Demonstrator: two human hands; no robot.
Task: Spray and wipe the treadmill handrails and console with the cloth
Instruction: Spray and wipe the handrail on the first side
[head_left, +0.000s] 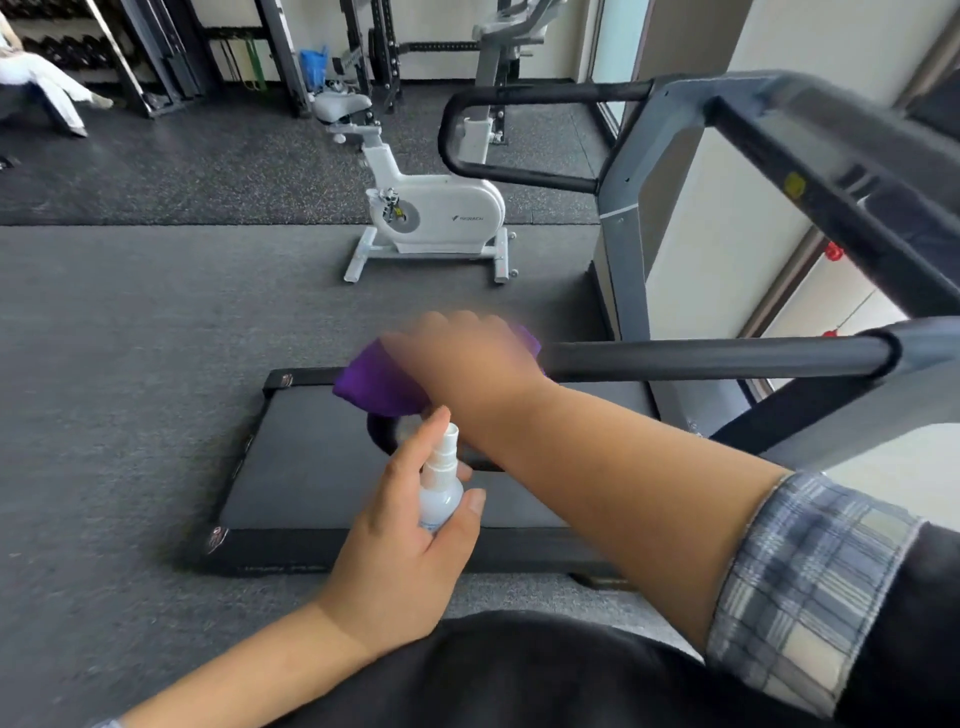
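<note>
Beyond the treadmill handrail (711, 356), white exercise bike (431, 208), right hand (467, 358) gripping purple cloth (374, 384), left hand (410, 545) gripping spray bottle (440, 493)

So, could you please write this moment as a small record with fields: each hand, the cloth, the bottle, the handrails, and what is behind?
left hand: grips the spray bottle, index finger up by the nozzle
right hand: blurred, holds the purple cloth on the end of the near handrail
near handrail: black bar, bare to the right of the cloth
far handrail: black loop, untouched
treadmill belt: below both hands
behind: white exercise bike on the gym floor
</note>
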